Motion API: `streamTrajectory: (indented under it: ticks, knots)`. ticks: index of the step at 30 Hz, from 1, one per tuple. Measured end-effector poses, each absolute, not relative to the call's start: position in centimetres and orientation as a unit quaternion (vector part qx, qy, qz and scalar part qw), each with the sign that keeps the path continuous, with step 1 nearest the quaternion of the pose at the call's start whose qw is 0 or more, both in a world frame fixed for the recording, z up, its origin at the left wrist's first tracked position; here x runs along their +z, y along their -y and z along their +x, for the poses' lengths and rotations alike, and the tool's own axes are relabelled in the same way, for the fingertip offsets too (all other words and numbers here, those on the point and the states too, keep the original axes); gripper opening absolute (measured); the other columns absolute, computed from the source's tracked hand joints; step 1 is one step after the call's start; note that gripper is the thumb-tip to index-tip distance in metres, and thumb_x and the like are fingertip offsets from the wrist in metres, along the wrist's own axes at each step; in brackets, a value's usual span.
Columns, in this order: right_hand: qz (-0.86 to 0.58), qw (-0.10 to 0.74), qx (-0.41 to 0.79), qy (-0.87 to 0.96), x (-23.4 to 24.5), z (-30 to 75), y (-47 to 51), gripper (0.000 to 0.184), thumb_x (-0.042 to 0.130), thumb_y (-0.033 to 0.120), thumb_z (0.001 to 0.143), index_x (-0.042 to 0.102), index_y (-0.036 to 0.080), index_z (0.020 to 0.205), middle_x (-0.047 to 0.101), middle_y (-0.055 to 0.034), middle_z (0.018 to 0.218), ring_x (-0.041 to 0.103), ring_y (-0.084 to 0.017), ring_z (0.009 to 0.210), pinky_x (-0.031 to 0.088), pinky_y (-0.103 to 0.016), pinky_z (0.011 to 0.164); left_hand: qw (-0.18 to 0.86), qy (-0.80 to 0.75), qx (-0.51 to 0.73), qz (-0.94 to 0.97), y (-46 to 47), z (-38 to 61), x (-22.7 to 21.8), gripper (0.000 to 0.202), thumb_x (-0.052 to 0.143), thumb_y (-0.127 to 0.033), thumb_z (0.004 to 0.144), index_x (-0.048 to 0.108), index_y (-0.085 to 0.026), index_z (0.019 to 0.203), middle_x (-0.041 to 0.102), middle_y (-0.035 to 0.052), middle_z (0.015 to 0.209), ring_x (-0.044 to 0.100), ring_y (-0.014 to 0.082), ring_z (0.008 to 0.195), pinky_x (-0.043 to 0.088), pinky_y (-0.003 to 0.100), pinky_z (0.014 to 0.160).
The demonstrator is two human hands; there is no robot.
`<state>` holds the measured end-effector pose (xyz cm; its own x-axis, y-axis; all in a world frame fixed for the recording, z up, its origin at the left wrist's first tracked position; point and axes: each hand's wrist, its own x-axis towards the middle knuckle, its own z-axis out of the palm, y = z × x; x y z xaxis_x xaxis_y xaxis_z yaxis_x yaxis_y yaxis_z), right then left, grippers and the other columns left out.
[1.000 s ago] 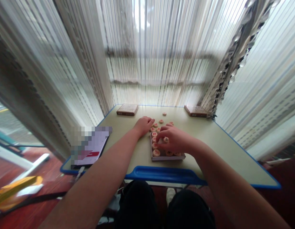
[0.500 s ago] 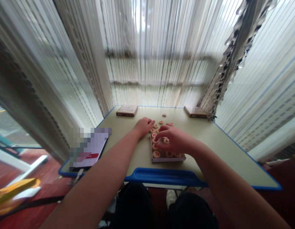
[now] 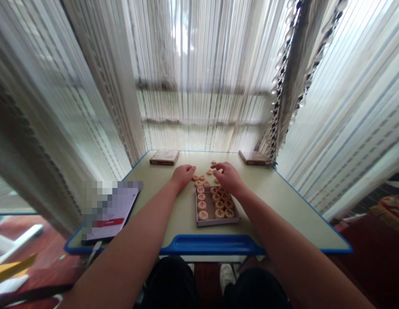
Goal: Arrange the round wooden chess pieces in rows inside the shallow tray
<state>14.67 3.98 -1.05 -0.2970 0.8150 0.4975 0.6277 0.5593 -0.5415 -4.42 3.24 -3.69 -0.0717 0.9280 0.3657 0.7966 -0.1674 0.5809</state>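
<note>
My left hand [image 3: 184, 174] rests on the tabletop left of several loose red-marked xiangqi pieces [image 3: 198, 183], beside the nearest ones. Its fingers are curled together, and I cannot make out whether anything is inside. Over the table behind the box's right part, my right hand [image 3: 229, 177] has its thumb and forefinger apart with nothing seen between them. Those fingertips are close to a loose xiangqi piece [image 3: 209, 172]. In the shallow open box [image 3: 208, 222], red-marked pieces [image 3: 202, 205] form a column at left; dark-marked pieces [image 3: 220, 213] fill columns at right.
Two closed flat boxes lie at the back, one left [image 3: 164, 157] and one right [image 3: 253, 157]. A tablet [image 3: 114, 214] with a cable sits at the left edge. A blue tray [image 3: 214, 244] runs along the front. Another piece [image 3: 213, 162] lies farther back.
My right hand has moved from above the open box to behind it. The dark piece by its fingers is no longer there, and the box's contents now show. The camera view has shifted.
</note>
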Motion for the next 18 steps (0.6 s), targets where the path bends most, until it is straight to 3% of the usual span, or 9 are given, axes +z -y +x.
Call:
streamTrajectory:
  ticks: [3,8,12,15,18]
  knots:
    - [-0.481,0.326,0.117,0.805,-0.9,14.0,-6.0,0.027,0.049,0.014,0.073,0.067,0.017,0.092,0.063,-0.0068,0.090,0.058,-0.016,0.083,0.043,-0.028,0.081,0.102,-0.640,0.373,0.664,-3.4,-4.5,-3.7,0.036,0.040,-0.039,0.078,0.066,-0.014,0.076,0.066,0.0051,0.071,0.056,0.0150,0.066,0.038,0.024,0.058]
    - [-0.498,0.268,0.087,0.820,-1.2,14.0,-10.6,0.054,0.045,0.002,0.068,0.047,0.008,0.122,0.060,-0.0142,0.108,0.055,-0.021,0.097,0.042,-0.031,0.086,0.090,-0.654,0.361,0.658,-3.6,-4.1,-3.8,0.031,0.044,-0.036,0.077,0.066,-0.015,0.078,0.066,0.0060,0.072,0.058,0.0152,0.067,0.039,0.024,0.059]
    - [-0.432,0.301,0.054,0.848,-2.7,14.5,-13.3,0.037,0.045,0.010,0.075,0.059,0.015,0.109,0.058,-0.0087,0.113,0.050,-0.019,0.106,0.036,-0.031,0.094,0.061,-0.677,0.345,0.647,-3.9,-3.9,-4.0,0.025,0.047,-0.032,0.076,0.066,-0.015,0.077,0.066,0.0067,0.074,0.058,0.0154,0.068,0.040,0.024,0.061]
    - [-0.389,0.316,0.047,0.864,-3.8,14.9,-14.4,0.026,0.046,0.019,0.077,0.066,0.017,0.093,0.063,-0.0066,0.103,0.053,-0.018,0.099,0.038,-0.031,0.092,0.050,-0.680,0.340,0.648,-4.2,-3.9,-4.1,0.024,0.047,-0.031,0.076,0.065,-0.015,0.077,0.066,0.0068,0.074,0.058,0.0154,0.067,0.041,0.025,0.061]
    - [-0.380,0.311,0.067,0.869,-4.1,15.1,-14.8,0.022,0.050,0.017,0.074,0.068,0.018,0.086,0.065,-0.0055,0.096,0.057,-0.016,0.090,0.041,-0.028,0.087,0.044,-0.677,0.339,0.652,-4.3,-3.9,-4.1,0.024,0.047,-0.030,0.076,0.065,-0.015,0.076,0.066,0.0064,0.074,0.057,0.0151,0.067,0.041,0.024,0.061]
